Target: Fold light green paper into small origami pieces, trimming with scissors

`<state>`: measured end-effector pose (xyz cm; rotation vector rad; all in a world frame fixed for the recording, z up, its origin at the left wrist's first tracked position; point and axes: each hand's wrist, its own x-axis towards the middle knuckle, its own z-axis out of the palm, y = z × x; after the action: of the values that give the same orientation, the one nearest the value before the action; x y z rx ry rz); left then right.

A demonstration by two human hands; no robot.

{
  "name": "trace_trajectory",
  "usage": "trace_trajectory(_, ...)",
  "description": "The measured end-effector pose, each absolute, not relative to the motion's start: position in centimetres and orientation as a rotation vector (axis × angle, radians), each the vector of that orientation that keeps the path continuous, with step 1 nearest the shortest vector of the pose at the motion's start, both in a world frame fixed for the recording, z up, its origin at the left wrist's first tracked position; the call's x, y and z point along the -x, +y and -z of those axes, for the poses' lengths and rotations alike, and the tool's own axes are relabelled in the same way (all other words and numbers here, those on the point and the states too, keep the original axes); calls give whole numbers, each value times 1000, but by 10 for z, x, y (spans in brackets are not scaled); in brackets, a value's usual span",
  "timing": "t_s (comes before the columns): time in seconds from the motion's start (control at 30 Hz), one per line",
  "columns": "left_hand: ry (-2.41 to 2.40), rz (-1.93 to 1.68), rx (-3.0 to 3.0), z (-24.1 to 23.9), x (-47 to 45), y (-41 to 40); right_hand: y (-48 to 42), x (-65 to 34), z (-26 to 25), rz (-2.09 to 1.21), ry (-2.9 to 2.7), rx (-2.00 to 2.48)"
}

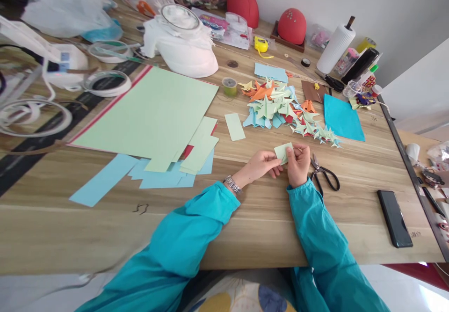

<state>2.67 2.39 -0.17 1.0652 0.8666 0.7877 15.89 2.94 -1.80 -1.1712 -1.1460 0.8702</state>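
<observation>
Between my two hands is a small pale green piece of paper (pixel 283 152), held just above the wooden table. My left hand (pixel 261 166) pinches its left and lower edge, thumb on top. On the other side my right hand (pixel 298 161) grips it, with the thumb pressed on its face. Black-handled scissors (pixel 324 174) lie beside my right wrist, blades pointing away. Farther off rests a pile of folded paper stars (pixel 268 108) in green, orange, blue and red. A loose green paper rectangle (pixel 235 126) lies left of that pile.
Large green sheets (pixel 150 111) cover the left of the table, with blue strips (pixel 105 178) below them. A black phone (pixel 394 218) lies at right. Behind are a thread spool (pixel 229 86), a yellow tape measure (pixel 260 44), a blue square (pixel 343 117) and a white bag (pixel 185 45).
</observation>
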Motion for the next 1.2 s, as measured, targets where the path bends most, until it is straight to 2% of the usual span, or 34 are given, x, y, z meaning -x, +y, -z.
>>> trace_trajectory(0.67,1095,-908,-1196,3,-35,18,31,-159,22,-1106,-1000,1113)
trace_trajectory(0.97,1052,-890,-1079,3,-33,21,27,-158,15,-981,-1159,1111)
trace_trajectory(1.2,1062,-940,-1028,3,-33,19,28,-158,14,-1002,-1175,1111)
